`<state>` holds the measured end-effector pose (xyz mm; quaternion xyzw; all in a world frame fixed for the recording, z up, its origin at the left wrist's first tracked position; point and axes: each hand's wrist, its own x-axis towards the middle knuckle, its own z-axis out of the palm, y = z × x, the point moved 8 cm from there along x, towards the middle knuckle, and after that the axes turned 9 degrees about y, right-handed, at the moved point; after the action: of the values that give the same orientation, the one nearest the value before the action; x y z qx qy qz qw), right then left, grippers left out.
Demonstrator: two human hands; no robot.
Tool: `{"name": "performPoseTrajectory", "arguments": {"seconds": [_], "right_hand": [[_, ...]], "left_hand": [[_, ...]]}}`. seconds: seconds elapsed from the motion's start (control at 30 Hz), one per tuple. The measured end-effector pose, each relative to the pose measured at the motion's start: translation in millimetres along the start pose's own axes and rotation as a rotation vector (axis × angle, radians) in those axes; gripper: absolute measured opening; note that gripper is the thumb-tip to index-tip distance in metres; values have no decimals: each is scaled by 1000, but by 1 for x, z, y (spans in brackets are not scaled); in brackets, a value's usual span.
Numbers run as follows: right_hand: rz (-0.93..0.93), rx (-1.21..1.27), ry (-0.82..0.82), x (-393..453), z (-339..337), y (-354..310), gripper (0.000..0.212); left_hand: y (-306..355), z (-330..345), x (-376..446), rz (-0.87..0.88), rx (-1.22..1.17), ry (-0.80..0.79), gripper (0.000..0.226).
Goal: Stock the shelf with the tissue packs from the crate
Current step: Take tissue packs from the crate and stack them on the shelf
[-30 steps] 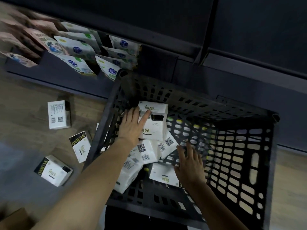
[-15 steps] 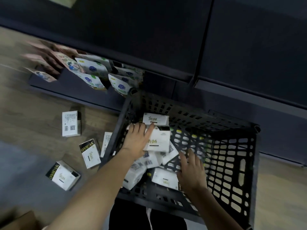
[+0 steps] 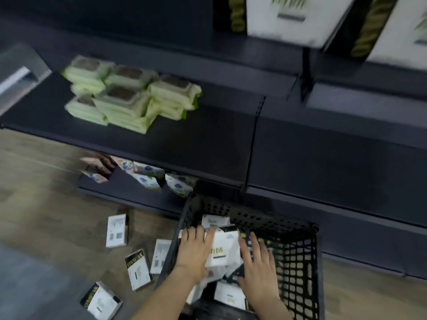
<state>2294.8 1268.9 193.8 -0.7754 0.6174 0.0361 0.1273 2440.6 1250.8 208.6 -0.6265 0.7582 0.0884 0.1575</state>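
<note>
A black lattice crate point(image 3: 300, 227) stands on the floor at the bottom right and holds several white tissue packs. One pack point(image 3: 223, 248) stands upright between my hands. My left hand point(image 3: 194, 250) lies flat against its left side, with the thumb on its face. On the pack's right side my right hand point(image 3: 258, 257) touches it with straight, spread fingers. Another pack point(image 3: 215, 220) sits behind it and one more point(image 3: 228, 294) lies lower in the crate. The dark shelf point(image 3: 208, 144) runs above the crate.
Several tissue packs lie on the wooden floor left of the crate, among them one point(image 3: 117, 230) and another point(image 3: 138, 269). Green wipe packs point(image 3: 129, 95) are stacked on the shelf's left part. Pouches point(image 3: 143, 176) fill the bottom shelf. Large white packs point(image 3: 288, 17) stand above.
The view has tilted up, bringing the middle shelf into sight. My right hand has moved from the low pack up to the right side of the pack under my left hand.
</note>
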Motion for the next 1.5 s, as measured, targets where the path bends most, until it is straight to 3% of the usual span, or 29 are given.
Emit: {"name": "performPoseTrajectory", "arguments": {"seconds": [0.2,0.33,0.47,0.67,0.8,1.2,1.5], "right_hand": [[-23,11,160,-2,-73,-7,128],[-47,5,262,2,-116,-11,130],[-120,12,385,6,-164,-23,125],[-234,-34,531,5,-226,-39,117],[-258,-64,626,2,-262,-43,115],[-287,-143,844,-18,-370,-36,115],[-249,-231,990,-19,-441,-9,123]], "left_hand": [[-14,-77,-13,22,48,49,94],[-21,-134,-15,38,58,158,102],[-20,-181,-22,105,114,231,90],[-23,-230,-29,121,34,486,108],[-18,-267,-37,144,102,597,113],[-22,-374,-68,229,227,836,115],[-38,-460,-82,277,384,985,97]]}}
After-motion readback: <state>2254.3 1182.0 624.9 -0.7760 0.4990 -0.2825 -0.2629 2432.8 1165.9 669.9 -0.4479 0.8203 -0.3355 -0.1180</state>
